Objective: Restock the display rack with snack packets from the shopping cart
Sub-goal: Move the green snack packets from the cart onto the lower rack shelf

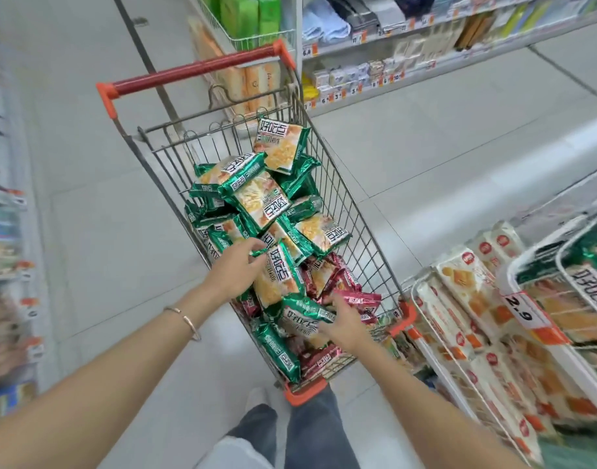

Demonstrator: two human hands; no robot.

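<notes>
A wire shopping cart (364, 211) with a red handle stands in front of me, piled with green snack packets (256, 198) and some red ones (337, 279). My left hand (237, 267) reaches into the cart and pinches the top edge of a green packet (276, 282). My right hand (344, 324) lies over another green packet (303, 319) near the cart's front, its fingers curled on it. The display rack (534, 282) with wire baskets is at the right, holding green packets and orange-and-white ones.
A price tag reading 2.9 (523, 308) hangs on the rack's front. Shelves with goods (391, 45) run along the back, and blurred shelving (6, 231) lines the left. Open tiled floor (104, 214) lies left of the cart. My legs are below the cart.
</notes>
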